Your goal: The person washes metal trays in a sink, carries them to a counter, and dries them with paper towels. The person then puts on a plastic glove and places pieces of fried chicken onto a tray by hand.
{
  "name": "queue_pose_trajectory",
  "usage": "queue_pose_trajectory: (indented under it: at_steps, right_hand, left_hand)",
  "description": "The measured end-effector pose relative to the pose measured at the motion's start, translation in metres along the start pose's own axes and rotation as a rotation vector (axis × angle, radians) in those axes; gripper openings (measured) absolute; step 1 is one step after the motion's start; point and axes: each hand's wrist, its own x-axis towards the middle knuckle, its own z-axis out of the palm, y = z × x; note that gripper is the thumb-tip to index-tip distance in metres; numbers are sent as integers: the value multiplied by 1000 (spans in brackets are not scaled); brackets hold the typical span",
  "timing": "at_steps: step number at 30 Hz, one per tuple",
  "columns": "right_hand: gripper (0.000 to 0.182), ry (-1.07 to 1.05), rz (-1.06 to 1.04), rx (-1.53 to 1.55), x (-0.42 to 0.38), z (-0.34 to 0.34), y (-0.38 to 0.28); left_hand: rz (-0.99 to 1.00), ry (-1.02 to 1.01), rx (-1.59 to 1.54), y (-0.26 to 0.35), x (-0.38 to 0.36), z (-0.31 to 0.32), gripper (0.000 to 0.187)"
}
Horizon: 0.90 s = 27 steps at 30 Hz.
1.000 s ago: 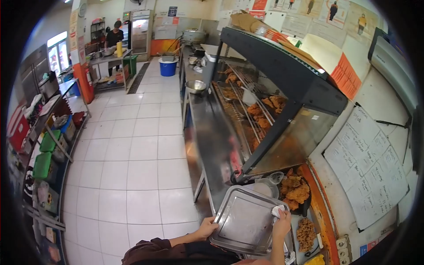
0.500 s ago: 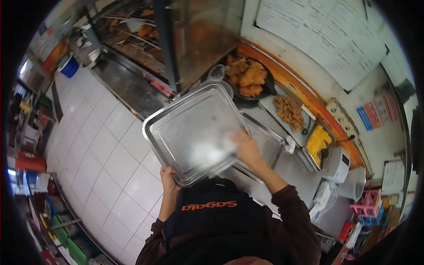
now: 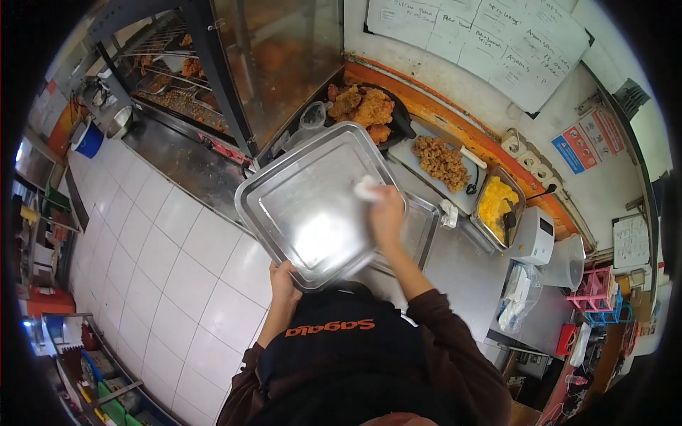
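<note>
A shiny rectangular metal tray (image 3: 312, 192) is held tilted in front of my body. My left hand (image 3: 283, 282) grips its lower left corner, thumb on the rim. My right hand (image 3: 387, 213) is closed on a white cloth or tissue (image 3: 366, 189) over the right part of the tray's inner surface. The right hand is slightly blurred. Behind it, a second metal tray (image 3: 420, 231) lies on the steel counter, partly covered by the held one.
Fried chicken fills a black bowl (image 3: 401, 113); chopped pieces lie on a board (image 3: 405, 153). A metal pan (image 3: 522, 206) holds yellow food beside a white device (image 3: 533, 236). A glass display cabinet (image 3: 284, 64) stands back left. White floor tiles (image 3: 177, 248) show at left.
The camera view has shifted, so the counter items appear farther left. My right hand and the white cloth have moved up on the tray. My left hand keeps its hold on the corner.
</note>
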Motion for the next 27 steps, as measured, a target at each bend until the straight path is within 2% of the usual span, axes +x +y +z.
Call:
queue_pose_trajectory:
  at_steps: [1, 2, 4, 5, 7, 9, 11, 13, 17, 21, 24, 25, 27]
  right_hand:
    - [29, -23, -49, 125, -6, 4, -26]
    - [29, -47, -100, 254, -15, 7, -51]
    - [30, -345, -288, 335, -34, 16, -70]
    - [30, -334, -289, 341, -29, 18, -68]
    - [26, -230, -428, 235, -3, 15, -54]
    - [26, -139, -236, 34, 33, 15, -21]
    - [27, -36, -314, -188, 63, 14, 20]
    - [27, -43, -294, -256, 63, 5, 23]
    - [25, -88, -269, -348, 33, -19, 20]
    - [28, -312, -135, -243, -20, -47, 18]
    - [31, -366, 24, -90, -47, -50, -5]
    - [32, -396, 37, -52, -54, -45, -21]
    - [36, -519, -132, 201, -80, -25, -58]
  left_hand:
    - [20, -59, 64, -9, 5, -6, 43]
    - [14, -51, 59, -15, 5, -3, 40]
    - [-24, -91, 55, -21, 7, -4, 36]
    - [-31, -49, 52, -23, 5, -7, 34]
    - [-13, -50, 75, -13, -4, 0, 32]
    - [34, -94, 137, -17, -3, -15, 29]
    - [51, -98, 194, -20, -5, -27, 29]
    - [73, -107, 247, -17, -8, -31, 29]
    - [53, -136, 137, -3, -11, -25, 35]
    - [40, -58, 6, 3, -3, -31, 37]
    - [49, -73, -19, 9, -1, -20, 37]
    - [24, -86, -10, 7, 0, -13, 38]
    - [-4, -77, -17, -5, 2, -1, 39]
